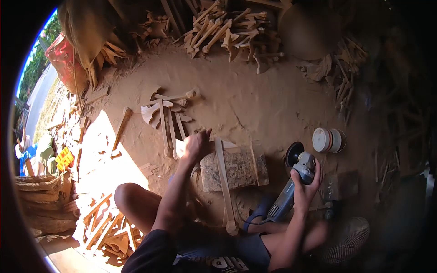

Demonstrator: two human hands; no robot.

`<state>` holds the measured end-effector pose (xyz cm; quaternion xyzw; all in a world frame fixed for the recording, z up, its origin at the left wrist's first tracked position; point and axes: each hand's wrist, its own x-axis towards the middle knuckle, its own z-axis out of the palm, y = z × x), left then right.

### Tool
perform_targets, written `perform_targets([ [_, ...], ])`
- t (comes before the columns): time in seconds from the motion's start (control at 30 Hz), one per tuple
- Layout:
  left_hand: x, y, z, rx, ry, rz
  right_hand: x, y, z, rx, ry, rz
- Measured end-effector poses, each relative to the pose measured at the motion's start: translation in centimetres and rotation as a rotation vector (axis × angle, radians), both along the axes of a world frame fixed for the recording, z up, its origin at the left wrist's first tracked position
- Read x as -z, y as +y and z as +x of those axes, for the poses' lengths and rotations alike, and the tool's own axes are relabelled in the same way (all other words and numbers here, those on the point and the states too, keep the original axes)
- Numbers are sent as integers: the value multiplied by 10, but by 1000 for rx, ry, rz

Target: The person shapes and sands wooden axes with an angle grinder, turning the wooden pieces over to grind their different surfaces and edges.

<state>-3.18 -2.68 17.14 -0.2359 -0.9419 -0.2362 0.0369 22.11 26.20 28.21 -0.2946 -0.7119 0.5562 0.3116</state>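
Note:
My left hand [196,144] is closed round a pale carved wooden piece [181,148] at the left end of a rough block [232,169]. A long wooden strip [223,175] lies across the block and reaches down to my lap. In my right hand [306,184] is an angle grinder [284,199], gripped near its head, with its dark round disc [295,154] turned up and to the left. The disc is apart from the wood.
Carved pieces [166,113] lie beyond my left hand. Large piles of wooden pieces [227,29] stand at the back and lower left [109,230]. A white container [323,139] is right of the disc; a wire fan guard [348,241] is lower right.

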Motion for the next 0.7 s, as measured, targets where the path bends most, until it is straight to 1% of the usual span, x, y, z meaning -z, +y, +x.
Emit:
perform_targets([
  [0.03,12,9,23,65,-23,-57,5,-2,-3,-8,-13,23],
  [0.1,98,11,45,129,-107,33,12,-9,-10,-65,-30,66],
  [0.13,119,5,58,270,17,20,14,-15,-13,-73,-73,141],
  [0.2,146,5,84,125,9,39,18,-27,-22,-109,-146,257],
  [0.23,138,2,88,120,34,31,32,-30,-28,-133,-130,164],
  [0.37,154,-5,88,185,-59,0,70,-53,-46,-312,-255,92],
  [0.4,152,-6,86,197,-74,14,91,-59,-50,-374,-187,83],
  [0.43,149,-6,83,212,-91,29,101,-66,-54,-407,-221,174],
  [0.47,147,-6,82,220,-91,60,110,-71,-54,-437,-329,125],
  [0.53,138,-5,79,224,-71,74,115,-82,-62,-495,-467,197],
  [0.6,125,-4,81,214,-63,85,115,-91,-70,-496,-522,322],
  [0.63,128,-4,82,216,-69,92,112,-94,-75,-501,-545,386],
  [0.67,130,-5,81,217,-72,98,111,-96,-79,-523,-638,375],
  [0.7,132,-6,80,220,-76,104,113,-98,-82,-530,-650,377],
])
